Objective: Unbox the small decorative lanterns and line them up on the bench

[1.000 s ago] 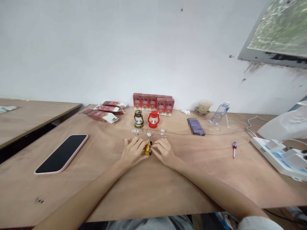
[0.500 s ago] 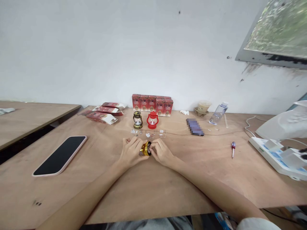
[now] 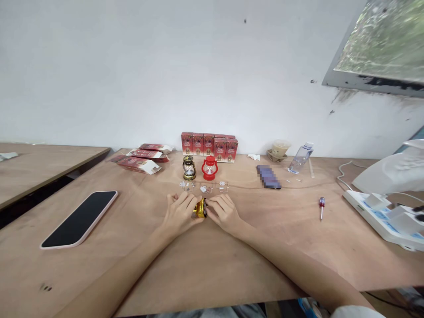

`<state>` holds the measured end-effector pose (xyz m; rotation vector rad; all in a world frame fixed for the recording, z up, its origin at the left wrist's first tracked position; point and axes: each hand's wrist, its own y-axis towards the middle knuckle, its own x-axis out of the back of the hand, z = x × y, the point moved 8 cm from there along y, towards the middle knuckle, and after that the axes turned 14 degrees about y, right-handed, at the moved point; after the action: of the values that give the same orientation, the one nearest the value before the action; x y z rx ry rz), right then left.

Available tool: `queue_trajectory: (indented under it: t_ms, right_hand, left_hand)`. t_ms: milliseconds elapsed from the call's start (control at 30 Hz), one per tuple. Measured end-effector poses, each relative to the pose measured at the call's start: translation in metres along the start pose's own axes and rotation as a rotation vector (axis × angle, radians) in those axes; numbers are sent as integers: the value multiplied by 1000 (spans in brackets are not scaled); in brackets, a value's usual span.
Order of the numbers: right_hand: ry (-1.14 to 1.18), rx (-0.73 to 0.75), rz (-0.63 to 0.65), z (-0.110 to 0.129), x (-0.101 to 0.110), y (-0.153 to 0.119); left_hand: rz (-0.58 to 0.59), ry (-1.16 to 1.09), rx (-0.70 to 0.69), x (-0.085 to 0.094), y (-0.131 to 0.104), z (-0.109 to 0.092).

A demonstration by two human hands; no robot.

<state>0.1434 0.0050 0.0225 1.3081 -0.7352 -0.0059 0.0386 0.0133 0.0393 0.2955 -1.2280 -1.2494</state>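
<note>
A gold lantern part (image 3: pixel 200 208) with a dark open end lies on its side between my hands. My left hand (image 3: pixel 180 212) is closed around its left side. The fingers of my right hand (image 3: pixel 225 213) are pressed together at its dark right end; whether they pinch something small is hidden. Just beyond my hands lie small white pieces and bent wires (image 3: pixel 206 189). Behind these stand a bronze lantern (image 3: pixel 189 168) and a red lantern (image 3: pixel 210 168), both upright.
Red boxes (image 3: pixel 208 145) stand by the wall, with opened boxes (image 3: pixel 137 164) to their left. A pink-edged phone (image 3: pixel 81 218) lies at left. On the right are a pixelated phone (image 3: pixel 268 176), a bottle (image 3: pixel 300 157), a cup (image 3: pixel 278 149), a screwdriver (image 3: pixel 321 207) and a power strip (image 3: pixel 380 216).
The fingers of my right hand have shifted over the dark end of the gold part, covering more of it. The whole view has moved slightly.
</note>
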Motion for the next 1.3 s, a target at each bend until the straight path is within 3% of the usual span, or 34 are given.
queue_trajectory:
  t_ms: [500,1300]
  right_hand:
    - [68,38,-81,0,4,-3]
    - [186,-6,-25,-2,1,-6]
  left_hand:
    - [34,-4,26,-3,-1,-3]
    - [-54,-15,2,2,-4,-5]
